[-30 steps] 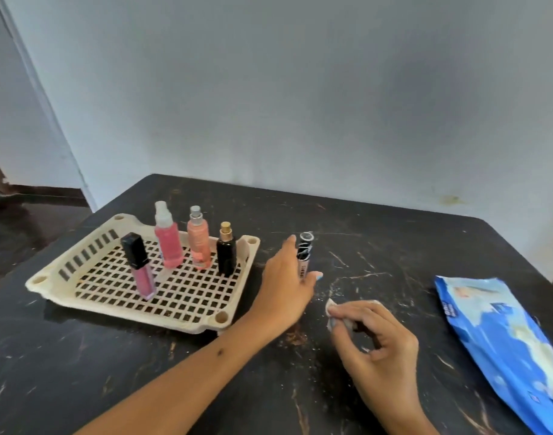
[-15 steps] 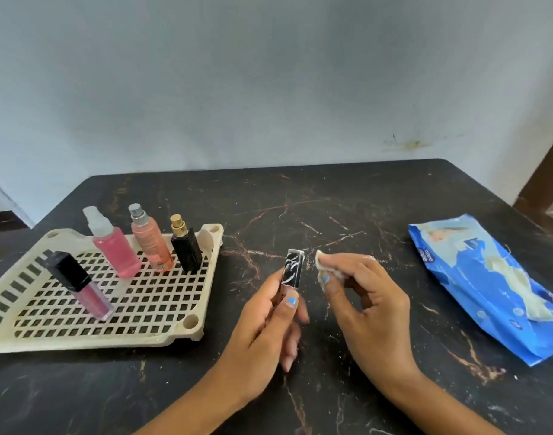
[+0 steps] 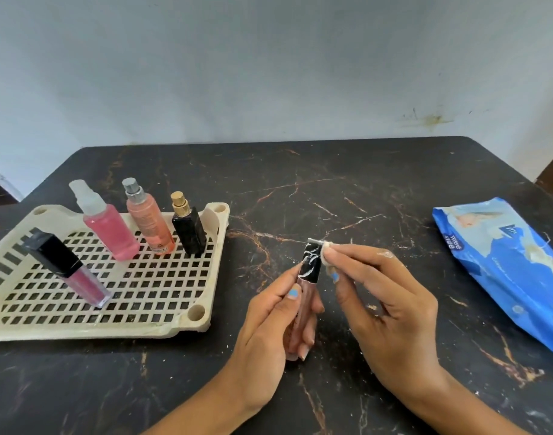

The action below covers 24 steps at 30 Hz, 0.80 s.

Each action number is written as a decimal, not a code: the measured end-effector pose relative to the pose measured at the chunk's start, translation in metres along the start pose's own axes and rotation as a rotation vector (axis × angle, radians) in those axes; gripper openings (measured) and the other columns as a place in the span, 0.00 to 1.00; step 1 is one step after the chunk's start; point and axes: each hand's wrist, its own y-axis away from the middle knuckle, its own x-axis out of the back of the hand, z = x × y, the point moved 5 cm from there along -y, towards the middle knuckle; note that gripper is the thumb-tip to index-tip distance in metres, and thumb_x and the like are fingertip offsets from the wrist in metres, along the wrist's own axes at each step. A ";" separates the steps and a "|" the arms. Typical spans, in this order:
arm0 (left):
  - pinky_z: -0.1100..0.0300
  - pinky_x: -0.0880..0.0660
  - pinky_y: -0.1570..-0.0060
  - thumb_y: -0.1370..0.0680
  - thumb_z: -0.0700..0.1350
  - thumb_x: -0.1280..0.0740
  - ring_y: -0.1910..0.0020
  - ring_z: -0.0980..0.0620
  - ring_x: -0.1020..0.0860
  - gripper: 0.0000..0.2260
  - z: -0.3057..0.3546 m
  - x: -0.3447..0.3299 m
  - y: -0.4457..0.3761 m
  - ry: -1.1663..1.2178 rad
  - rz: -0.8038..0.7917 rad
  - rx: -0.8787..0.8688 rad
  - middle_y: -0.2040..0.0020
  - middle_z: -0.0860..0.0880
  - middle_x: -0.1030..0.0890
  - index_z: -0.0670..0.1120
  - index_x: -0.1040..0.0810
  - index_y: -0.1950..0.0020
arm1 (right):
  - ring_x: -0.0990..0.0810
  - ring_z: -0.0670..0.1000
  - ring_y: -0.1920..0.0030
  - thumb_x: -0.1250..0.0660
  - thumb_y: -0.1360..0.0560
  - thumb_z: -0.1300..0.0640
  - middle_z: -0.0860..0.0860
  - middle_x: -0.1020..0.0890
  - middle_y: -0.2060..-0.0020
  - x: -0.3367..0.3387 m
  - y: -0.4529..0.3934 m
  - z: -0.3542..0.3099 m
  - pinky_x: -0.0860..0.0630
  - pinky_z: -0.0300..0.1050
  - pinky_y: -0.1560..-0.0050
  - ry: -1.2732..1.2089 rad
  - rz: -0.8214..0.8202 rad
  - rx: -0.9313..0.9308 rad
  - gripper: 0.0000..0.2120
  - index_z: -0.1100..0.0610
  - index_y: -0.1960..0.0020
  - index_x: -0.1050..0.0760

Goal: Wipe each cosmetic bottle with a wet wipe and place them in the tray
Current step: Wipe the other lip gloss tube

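Note:
My left hand (image 3: 269, 334) grips a slim lip gloss tube (image 3: 309, 277) with a black marbled cap, held upright above the table. My right hand (image 3: 385, 312) pinches a small wad of white wet wipe (image 3: 326, 256) against the side of the cap. To the left stands the cream slotted tray (image 3: 162, 321). In it are a pink spray bottle (image 3: 107, 226), a peach spray bottle (image 3: 149, 222), a black bottle with a gold cap (image 3: 189, 229) and a pink gloss tube with a black cap (image 3: 66, 268).
A blue pack of wet wipes (image 3: 504, 262) lies at the right on the dark marbled table (image 3: 347, 196). A grey wall rises behind the table's far edge. Small white crumbs of wipe dot the tabletop near my hands.
My left hand picked the gloss tube up off the table and raised it upright. My right hand brought the wipe against its cap. The view swung right and lower.

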 end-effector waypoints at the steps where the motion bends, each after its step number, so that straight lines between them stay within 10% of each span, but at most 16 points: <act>1: 0.62 0.37 0.76 0.25 0.49 0.43 0.74 0.52 0.32 0.12 -0.001 0.002 -0.001 0.017 0.020 0.013 0.67 0.47 0.25 0.53 0.19 0.54 | 0.19 0.46 0.46 0.33 0.25 0.64 0.52 0.18 0.48 -0.002 0.001 -0.002 0.25 0.34 0.45 0.009 -0.008 0.020 0.11 0.60 0.44 0.20; 24: 0.68 0.42 0.81 0.27 0.43 0.45 0.82 0.58 0.37 0.10 -0.001 0.002 -0.006 0.200 -0.024 0.091 0.76 0.48 0.27 0.37 0.31 0.59 | 0.20 0.47 0.49 0.34 0.25 0.66 0.51 0.19 0.48 -0.003 -0.002 0.001 0.25 0.36 0.44 0.129 0.033 0.110 0.09 0.64 0.46 0.19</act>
